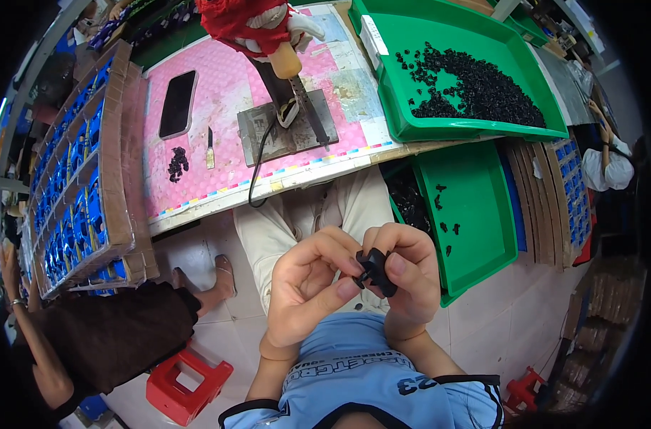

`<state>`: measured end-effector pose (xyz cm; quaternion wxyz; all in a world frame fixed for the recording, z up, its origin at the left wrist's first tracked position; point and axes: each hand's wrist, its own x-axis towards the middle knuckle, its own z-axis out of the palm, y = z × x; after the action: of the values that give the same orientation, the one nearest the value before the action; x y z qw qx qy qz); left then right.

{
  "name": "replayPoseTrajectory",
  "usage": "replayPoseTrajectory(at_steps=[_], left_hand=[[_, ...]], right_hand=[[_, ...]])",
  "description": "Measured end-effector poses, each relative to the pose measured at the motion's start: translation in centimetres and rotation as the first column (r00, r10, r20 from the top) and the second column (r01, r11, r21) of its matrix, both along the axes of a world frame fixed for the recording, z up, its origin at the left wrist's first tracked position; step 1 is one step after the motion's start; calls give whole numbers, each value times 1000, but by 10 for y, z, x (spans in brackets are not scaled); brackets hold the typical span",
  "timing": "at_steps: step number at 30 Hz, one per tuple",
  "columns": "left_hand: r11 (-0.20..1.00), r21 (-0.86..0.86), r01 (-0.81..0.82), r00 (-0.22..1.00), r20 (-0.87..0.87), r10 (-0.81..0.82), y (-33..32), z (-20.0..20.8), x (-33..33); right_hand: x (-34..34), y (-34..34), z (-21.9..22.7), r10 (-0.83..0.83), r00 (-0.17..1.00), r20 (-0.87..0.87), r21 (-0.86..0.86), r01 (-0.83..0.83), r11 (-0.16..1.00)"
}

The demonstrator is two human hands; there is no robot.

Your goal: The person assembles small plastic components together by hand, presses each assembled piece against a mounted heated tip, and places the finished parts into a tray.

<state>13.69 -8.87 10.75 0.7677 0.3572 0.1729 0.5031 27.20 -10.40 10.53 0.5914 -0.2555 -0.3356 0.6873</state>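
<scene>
Over your lap, your left hand point(307, 286) and right hand point(415, 275) both pinch black part point(376, 272) between thumbs and fingers. Part's long axis slants: one end up-left, away from you, other down-right toward your blue shirt point(339, 343). Small prong juts left. Beyond, at right: lower green tray point(475, 214), few black pieces. Farther: pink-covered worktop point(225, 100), phone point(178, 104), small blade point(210, 149).

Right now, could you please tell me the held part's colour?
The held part is black, best seen in the head view.
</scene>
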Motion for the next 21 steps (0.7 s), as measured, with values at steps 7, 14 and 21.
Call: replayPoseTrajectory(at_steps=[7,14,21], left_hand=[[999,-50,19,999,40,-17,-1,-1,0],[997,-69,41,999,34,-38,-2,0,0],[999,-46,-3,1000,14,4,-2,0,2]], right_hand=[[-2,-4,3,-24,1000,-11,-18,24,1000],[2,-4,7,-83,985,148,92,70,993],[4,-3,9,-133,961,245,129,103,986]])
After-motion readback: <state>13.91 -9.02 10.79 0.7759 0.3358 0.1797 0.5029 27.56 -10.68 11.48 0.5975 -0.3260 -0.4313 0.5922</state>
